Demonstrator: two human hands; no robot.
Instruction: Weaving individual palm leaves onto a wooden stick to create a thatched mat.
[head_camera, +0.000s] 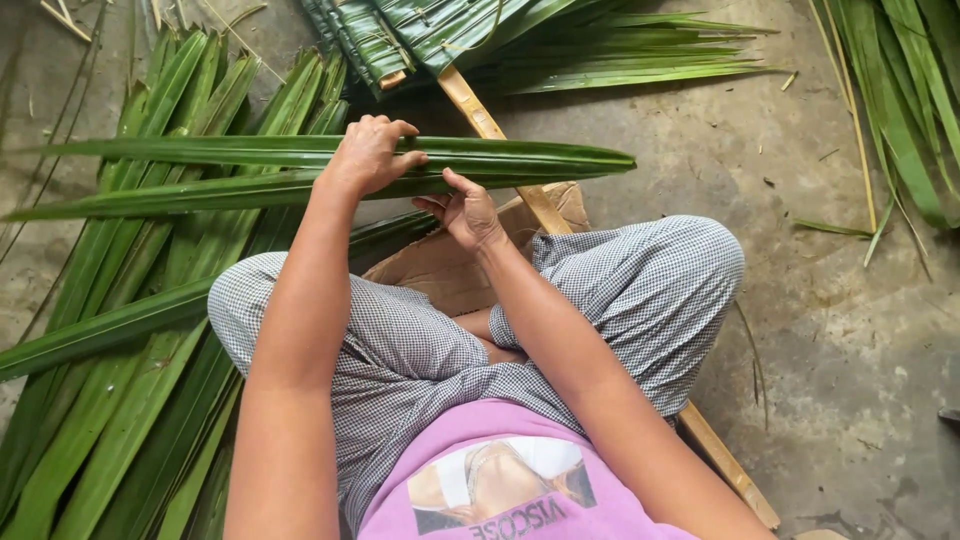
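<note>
Green palm leaves (330, 165), long and narrow, are held level across the person's lap, pointing right, with their tips ending above the right knee. The left hand (368, 152) lies on top of them, fingers curled over the far edge and gripping the bundle. The right hand (470, 212) comes up from below, its thumb pressing the near edge of the same leaves while the fingers cup underneath, so both hands are clamped on the one bundle.

The person sits cross-legged on the concrete floor (850, 330) in checked trousers (640, 285) and a pink shirt (520, 500). A piece of brown cardboard (440, 270) lies under the legs. A pale wooden stick (500, 140) runs diagonally beneath the leaves and the right knee, reappearing near the bottom right. A loose pile of leaves (120, 400) covers the floor along the left edge. A woven leaf panel (420, 35) lies at the top edge, and more leaf strips (900, 110) lie in the top right corner.
</note>
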